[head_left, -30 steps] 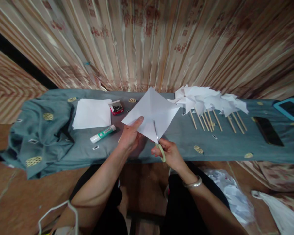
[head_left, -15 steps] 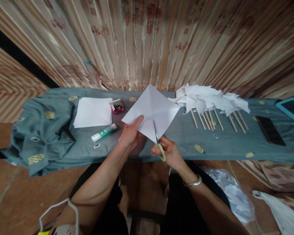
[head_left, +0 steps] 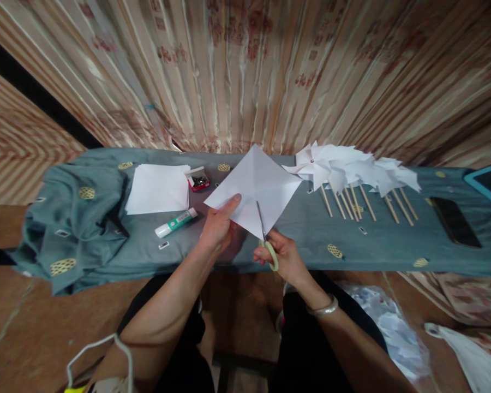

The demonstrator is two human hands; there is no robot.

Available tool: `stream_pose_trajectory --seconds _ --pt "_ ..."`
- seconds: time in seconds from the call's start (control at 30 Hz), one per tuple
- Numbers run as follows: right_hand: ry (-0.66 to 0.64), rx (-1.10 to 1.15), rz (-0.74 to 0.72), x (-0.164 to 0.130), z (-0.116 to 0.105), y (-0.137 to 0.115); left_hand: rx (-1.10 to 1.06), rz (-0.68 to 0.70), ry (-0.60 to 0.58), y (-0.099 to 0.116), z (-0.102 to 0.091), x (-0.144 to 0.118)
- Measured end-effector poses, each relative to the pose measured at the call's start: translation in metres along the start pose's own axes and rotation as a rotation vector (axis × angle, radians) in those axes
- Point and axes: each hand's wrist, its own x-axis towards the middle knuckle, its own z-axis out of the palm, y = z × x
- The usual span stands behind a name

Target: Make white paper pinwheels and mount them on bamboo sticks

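My left hand (head_left: 219, 228) pinches the left corner of a white square sheet of paper (head_left: 258, 185), held up as a diamond above the table. My right hand (head_left: 283, 255) grips green-handled scissors (head_left: 267, 242); their blades point up into the sheet's lower corner along a crease. Left of my hands, a stack of white paper squares (head_left: 157, 189), a green-and-white glue stick (head_left: 175, 222) and a small open red box of pins (head_left: 198, 179) lie on the cloth.
A grey-green patterned cloth (head_left: 82, 218) covers the narrow table. Several white paper pinwheels on wooden sticks (head_left: 352, 174) lie at the right, with a black phone (head_left: 454, 221) and a blue-edged tablet (head_left: 489, 183) beyond. A striped curtain hangs behind. Plastic bags with paper scraps (head_left: 393, 333) sit on the floor.
Hands, paper and scissors hold almost the same pose; the scissors' blades sit slightly deeper in the sheet's lower corner. The view shifted a little.
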Motion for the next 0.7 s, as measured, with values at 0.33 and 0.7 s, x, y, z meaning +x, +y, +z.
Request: stream_pose_trajectory --seconds 0.33,0.7 --pt "0.030 0.004 0.016 -0.0019 0.0029 -0.0074 -0.001 0.009 -0.017 -0.0006 -0.0023 -0.0009" --pt "0.035 0.011 0.014 -0.0015 0.0035 -0.0065 0.000 0.013 -0.006 0.0002 -0.0011 -0.0021"
